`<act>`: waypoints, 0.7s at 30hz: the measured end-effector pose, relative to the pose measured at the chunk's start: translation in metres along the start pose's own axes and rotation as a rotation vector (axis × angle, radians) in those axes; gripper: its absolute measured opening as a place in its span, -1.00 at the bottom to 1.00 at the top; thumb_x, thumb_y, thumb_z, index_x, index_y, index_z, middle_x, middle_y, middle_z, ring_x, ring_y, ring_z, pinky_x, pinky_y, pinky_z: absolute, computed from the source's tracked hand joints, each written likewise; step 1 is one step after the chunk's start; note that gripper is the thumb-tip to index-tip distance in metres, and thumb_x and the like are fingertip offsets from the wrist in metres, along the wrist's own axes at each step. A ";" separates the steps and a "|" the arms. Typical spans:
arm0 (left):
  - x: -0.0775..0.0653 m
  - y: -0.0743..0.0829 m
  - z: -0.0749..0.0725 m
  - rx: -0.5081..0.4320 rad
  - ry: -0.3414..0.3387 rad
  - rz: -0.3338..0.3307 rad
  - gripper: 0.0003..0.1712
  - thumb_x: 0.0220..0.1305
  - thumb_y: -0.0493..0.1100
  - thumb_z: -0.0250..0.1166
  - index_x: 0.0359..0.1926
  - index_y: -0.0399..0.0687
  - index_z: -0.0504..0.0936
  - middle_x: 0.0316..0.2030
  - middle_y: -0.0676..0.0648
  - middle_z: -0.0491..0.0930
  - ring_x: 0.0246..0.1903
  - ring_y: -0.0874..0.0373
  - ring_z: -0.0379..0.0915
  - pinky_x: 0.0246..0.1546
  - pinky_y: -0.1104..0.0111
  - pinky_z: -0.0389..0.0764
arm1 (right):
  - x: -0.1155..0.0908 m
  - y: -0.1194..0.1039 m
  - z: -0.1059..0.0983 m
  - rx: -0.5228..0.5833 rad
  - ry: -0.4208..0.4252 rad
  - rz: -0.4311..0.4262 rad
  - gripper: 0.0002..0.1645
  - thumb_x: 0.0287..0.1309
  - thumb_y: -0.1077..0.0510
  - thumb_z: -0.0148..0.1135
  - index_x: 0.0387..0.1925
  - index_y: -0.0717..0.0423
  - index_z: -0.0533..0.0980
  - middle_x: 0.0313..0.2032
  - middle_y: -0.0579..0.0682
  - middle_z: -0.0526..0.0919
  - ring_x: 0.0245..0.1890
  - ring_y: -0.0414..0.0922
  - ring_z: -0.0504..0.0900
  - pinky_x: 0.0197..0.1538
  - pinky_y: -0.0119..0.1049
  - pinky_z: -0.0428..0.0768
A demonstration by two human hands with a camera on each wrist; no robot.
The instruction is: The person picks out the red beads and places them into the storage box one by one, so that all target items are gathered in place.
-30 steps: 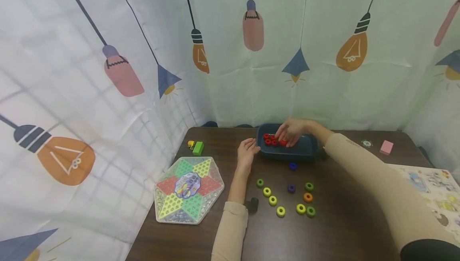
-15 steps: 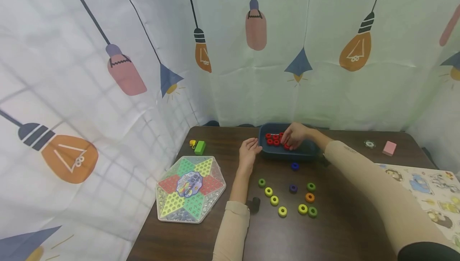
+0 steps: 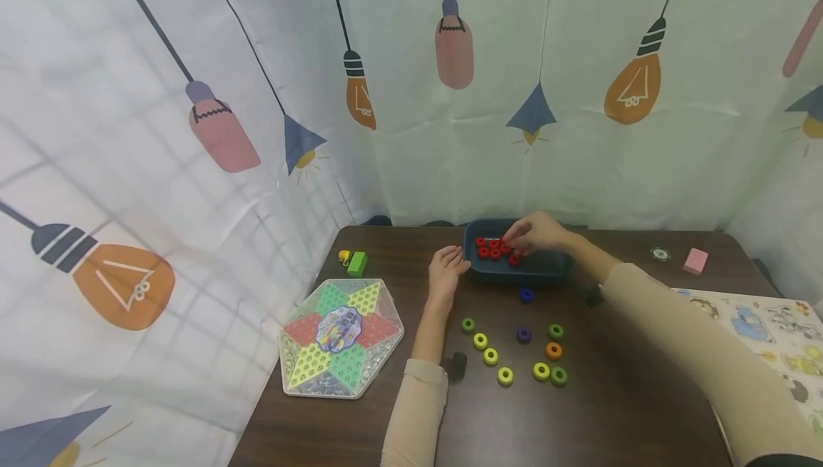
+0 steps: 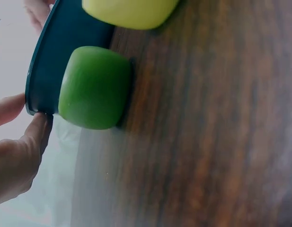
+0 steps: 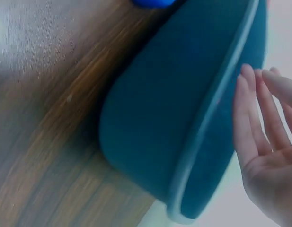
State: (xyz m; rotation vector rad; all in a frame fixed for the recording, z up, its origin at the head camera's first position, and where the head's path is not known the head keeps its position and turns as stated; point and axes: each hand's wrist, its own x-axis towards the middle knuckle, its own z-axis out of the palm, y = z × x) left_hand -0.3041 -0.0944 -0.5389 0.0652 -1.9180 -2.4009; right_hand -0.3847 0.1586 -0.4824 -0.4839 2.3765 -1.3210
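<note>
Left hand (image 3: 446, 269) is resting on the worktop (image 3: 617, 395), fingers relaxed and straight, tips touching the left wall of the dark teal tray (image 3: 543, 267) at the back. Right hand (image 3: 536, 233) is hovering over the tray's red rings (image 3: 494, 249), fingers loosely extended, gripping nothing I can see. Loose rings (image 3: 514, 353) are lying in front of the tray.

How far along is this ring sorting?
Several small red rings already lie in the dark blue plastic tray. The right hand hovers over them, seemingly empty, while the left hand steadies the tray's corner. Green, yellow, purple, blue and orange rings remain on the brown wooden table.
</note>
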 end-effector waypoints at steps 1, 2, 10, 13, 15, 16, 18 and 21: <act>0.000 0.001 0.000 0.000 0.000 0.006 -0.41 0.20 -0.48 0.29 0.24 -0.28 0.34 0.23 -0.31 0.43 0.27 -0.11 0.37 0.21 0.22 0.48 | -0.003 -0.004 0.001 -0.005 0.017 -0.018 -0.68 0.16 0.26 0.35 -0.03 0.27 0.63 -0.07 0.20 0.70 -0.20 0.00 0.73 -0.18 -0.07 0.72; -0.001 0.003 0.000 0.000 0.000 0.008 -0.41 0.19 -0.50 0.28 0.24 -0.28 0.34 0.23 -0.32 0.43 0.27 -0.11 0.37 0.21 0.23 0.48 | -0.007 -0.007 0.001 -0.020 0.029 -0.042 -0.68 0.17 0.25 0.35 -0.03 0.27 0.63 -0.07 0.21 0.70 -0.18 0.00 0.73 -0.17 -0.06 0.72; 0.001 0.028 -0.019 0.074 -0.008 0.040 -0.42 0.26 -0.47 0.23 0.29 -0.35 0.33 0.24 -0.30 0.42 0.27 -0.13 0.37 0.23 0.21 0.47 | -0.047 -0.022 0.003 -0.290 0.221 -0.192 -0.79 0.18 0.06 0.37 -0.15 -0.02 0.70 -0.23 -0.09 0.75 -0.22 -0.02 0.72 -0.21 -0.10 0.68; 0.004 0.046 -0.029 0.175 -0.011 0.085 -0.46 0.31 -0.37 0.25 0.29 -0.31 0.36 0.25 -0.29 0.41 0.26 -0.10 0.38 0.23 0.19 0.47 | -0.062 -0.025 -0.001 -0.414 0.349 -0.228 -0.82 0.18 0.01 0.37 -0.17 -0.13 0.69 -0.18 -0.14 0.74 -0.14 -0.06 0.68 -0.13 -0.08 0.62; 0.005 0.059 -0.036 0.263 -0.015 0.122 -0.49 0.34 -0.29 0.25 0.28 -0.22 0.40 0.27 -0.26 0.41 0.26 -0.07 0.38 0.22 0.17 0.48 | -0.071 -0.026 -0.005 -0.467 0.421 -0.239 -0.81 0.19 0.01 0.36 -0.15 -0.14 0.68 -0.12 -0.10 0.73 -0.08 -0.03 0.65 -0.07 -0.01 0.59; 0.005 0.067 -0.040 0.318 -0.013 0.140 -0.51 0.35 -0.25 0.25 0.27 -0.16 0.41 0.27 -0.24 0.41 0.26 -0.05 0.39 0.22 0.15 0.48 | -0.076 -0.026 -0.007 -0.483 0.452 -0.241 -0.80 0.20 0.01 0.35 -0.13 -0.13 0.68 -0.08 -0.07 0.72 -0.05 -0.01 0.64 -0.03 0.03 0.58; 0.005 0.080 -0.050 0.429 -0.013 0.182 -0.53 0.36 -0.16 0.26 0.26 -0.06 0.44 0.29 -0.20 0.40 0.27 -0.04 0.37 0.23 0.12 0.46 | -0.083 -0.025 -0.011 -0.526 0.504 -0.245 -0.76 0.24 -0.02 0.30 -0.09 -0.10 0.67 -0.02 -0.02 0.70 -0.01 0.03 0.63 0.01 0.08 0.55; 0.007 0.098 -0.065 0.644 -0.023 0.248 -0.51 0.39 -0.03 0.23 0.29 0.04 0.43 0.35 -0.10 0.35 0.33 -0.03 0.28 0.29 0.09 0.39 | -0.093 -0.024 -0.017 -0.564 0.579 -0.249 -0.67 0.29 -0.09 0.23 -0.01 -0.07 0.64 0.04 0.03 0.67 0.01 0.09 0.61 0.01 0.13 0.55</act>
